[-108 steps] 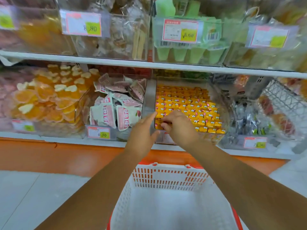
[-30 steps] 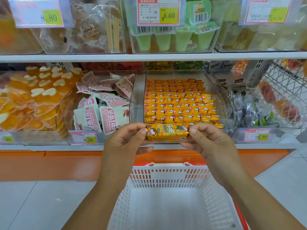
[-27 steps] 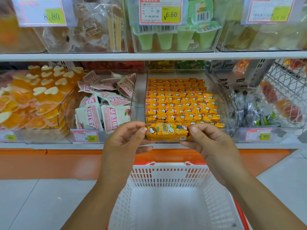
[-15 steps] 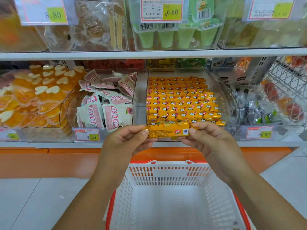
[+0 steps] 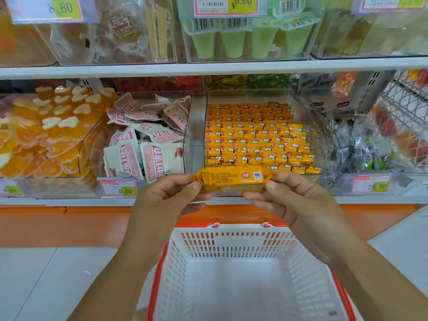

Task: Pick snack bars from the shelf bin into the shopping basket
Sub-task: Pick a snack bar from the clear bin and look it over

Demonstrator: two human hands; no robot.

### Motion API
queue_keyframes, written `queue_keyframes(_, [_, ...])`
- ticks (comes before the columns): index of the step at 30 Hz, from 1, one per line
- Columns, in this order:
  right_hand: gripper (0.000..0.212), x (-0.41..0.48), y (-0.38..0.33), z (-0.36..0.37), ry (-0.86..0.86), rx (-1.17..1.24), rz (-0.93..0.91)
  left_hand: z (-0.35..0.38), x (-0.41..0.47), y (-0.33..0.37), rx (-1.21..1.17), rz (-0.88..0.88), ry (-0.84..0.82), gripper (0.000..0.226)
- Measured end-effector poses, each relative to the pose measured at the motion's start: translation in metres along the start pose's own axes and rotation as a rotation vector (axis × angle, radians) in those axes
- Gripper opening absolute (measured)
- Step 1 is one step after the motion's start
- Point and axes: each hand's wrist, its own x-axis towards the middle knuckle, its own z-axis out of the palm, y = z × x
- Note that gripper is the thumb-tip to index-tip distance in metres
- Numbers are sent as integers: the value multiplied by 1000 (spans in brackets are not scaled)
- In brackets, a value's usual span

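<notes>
Snack bar (image 5: pixel 234 180) level, left hand (image 5: pixel 166 200) grip pinching one end, right hand (image 5: pixel 298 205) the other

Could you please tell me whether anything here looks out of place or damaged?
Nothing serious. The snack bar, pinched at its ends by the left hand and right hand, looks intact. Only the pink-and-white packets lie jumbled, unlike the neat orange rows beside them.

Thumbs of the left hand (image 5: pixel 166 200) and right hand (image 5: pixel 298 205) cover part of each end of the snack bar (image 5: pixel 234 179); its printed text is too small to read; the basket (image 5: pixel 231 242) runs off the bottom edge at its near end.
</notes>
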Motion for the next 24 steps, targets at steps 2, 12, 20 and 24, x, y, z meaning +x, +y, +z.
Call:
queue_keyframes(2, [30, 3, 5, -4, 27, -94, -32, 2, 1, -1, -28, -21, -17, 9])
queue_keyframes(12, [9, 3, 8, 3, 89, -99, -113, 19, -4, 0, -171, 4, 62, 26])
queue_keyframes(20, [22, -1, 8, 11, 187, -220, -156, 25, -13, 0, -78, -5, 98, 36])
queue_keyframes(24, [40, -2, 7, 10, 157, -226, -156, 22, -10, -1, -22, -93, 56, 40])
